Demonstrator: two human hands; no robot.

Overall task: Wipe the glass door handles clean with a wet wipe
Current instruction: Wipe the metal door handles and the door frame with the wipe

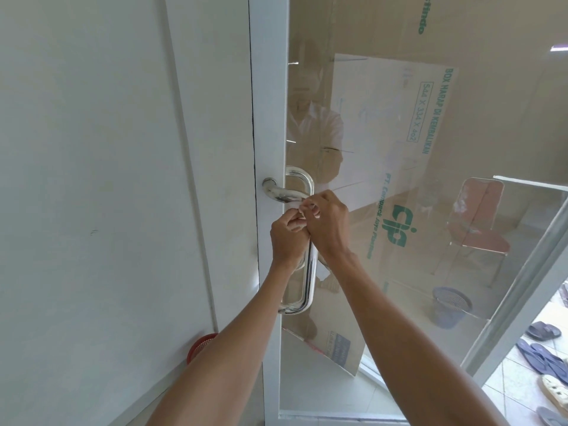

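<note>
A chrome pull handle (309, 272) runs vertically on the glass door (399, 179), with a chrome lever handle (278, 192) just left of its top. My left hand (287, 238) and my right hand (327, 224) meet in front of the pull handle's upper part. Both pinch a small white wet wipe (302, 210) between their fingertips. The wipe is mostly hidden by the fingers, and I cannot tell whether it touches the handle.
The white door frame (267, 118) and a white wall (107, 179) stand to the left. A red basket (201, 347) sits on the floor by the wall. Behind the glass are cardboard boxes (399, 133), a chair (478, 222) and a blue basket (450, 305). Sandals (544, 355) lie at right.
</note>
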